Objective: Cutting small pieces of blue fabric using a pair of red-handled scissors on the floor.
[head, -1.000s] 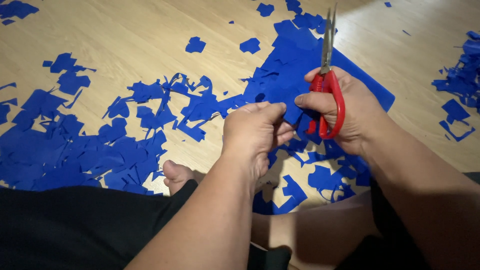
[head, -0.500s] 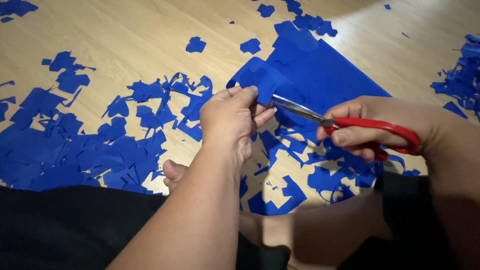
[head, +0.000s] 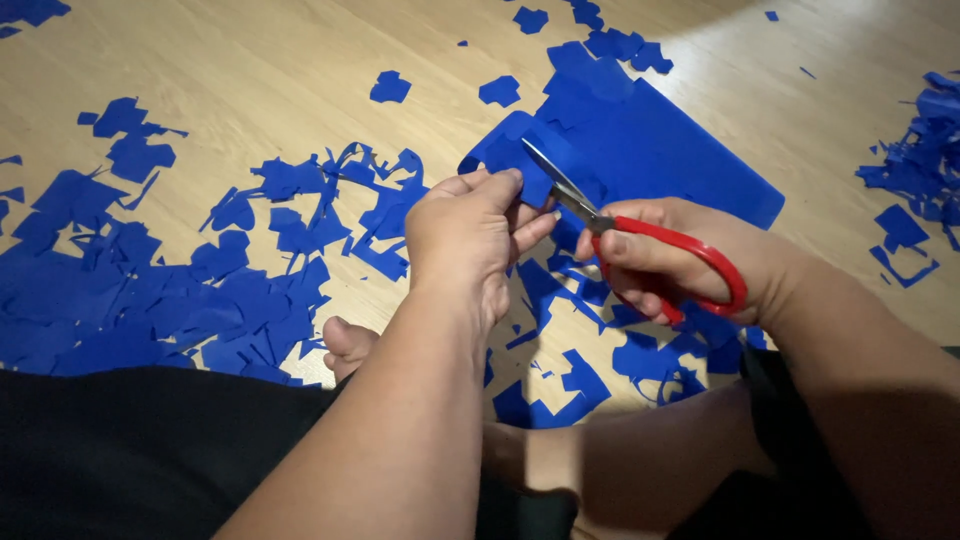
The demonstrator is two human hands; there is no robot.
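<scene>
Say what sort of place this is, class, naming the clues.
Probably a room at home: the person sits on a pale wooden floor, cutting blue paper with red-handled scissors, scraps strewn around.

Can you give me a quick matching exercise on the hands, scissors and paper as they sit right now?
Column one:
1. left hand
2. right hand
3. red-handled scissors
4. large blue sheet

Column two:
A. lies flat on the wooden floor
B. pinches a small blue paper piece
C. fingers through the red loops
D. blades open against the paper piece

Pairs: 1-B, 2-C, 3-D, 4-A
</scene>
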